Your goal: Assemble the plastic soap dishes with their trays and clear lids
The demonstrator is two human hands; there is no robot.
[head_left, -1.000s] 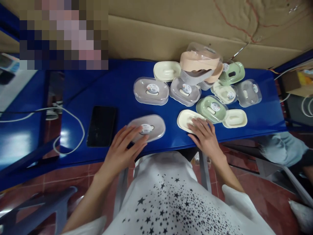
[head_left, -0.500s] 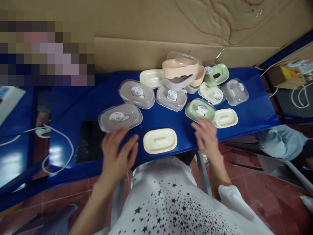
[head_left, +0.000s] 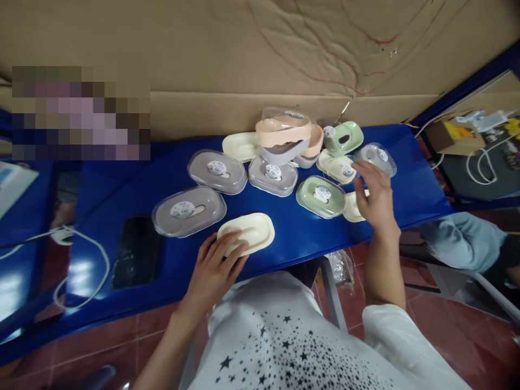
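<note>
My left hand [head_left: 221,257] grips the left end of a shallow cream oval dish [head_left: 260,230] near the table's front edge, its fingers lying over the rim. The dish sits at a slant. My right hand [head_left: 374,195], open with fingers apart, hovers over a second cream dish [head_left: 353,208] and covers part of it; I cannot tell whether they touch. Left of that hand lies a green container with a clear lid [head_left: 320,196]. Beyond its fingertips are a cream lidded container [head_left: 335,165] and a grey lidded container [head_left: 377,157].
Grey lidded containers [head_left: 189,211] lie at the left and middle of the blue table [head_left: 280,260]. Stacked peach containers [head_left: 284,135] stand at the back by a cardboard wall [head_left: 203,116]. A black phone [head_left: 136,252] and white cable [head_left: 108,260] lie at left. A person sits at right.
My left hand has moved right onto the cream dish, which has turned and shifted slightly. My right hand has moved right and away from me, over the other cream dish. The view has shifted.
</note>
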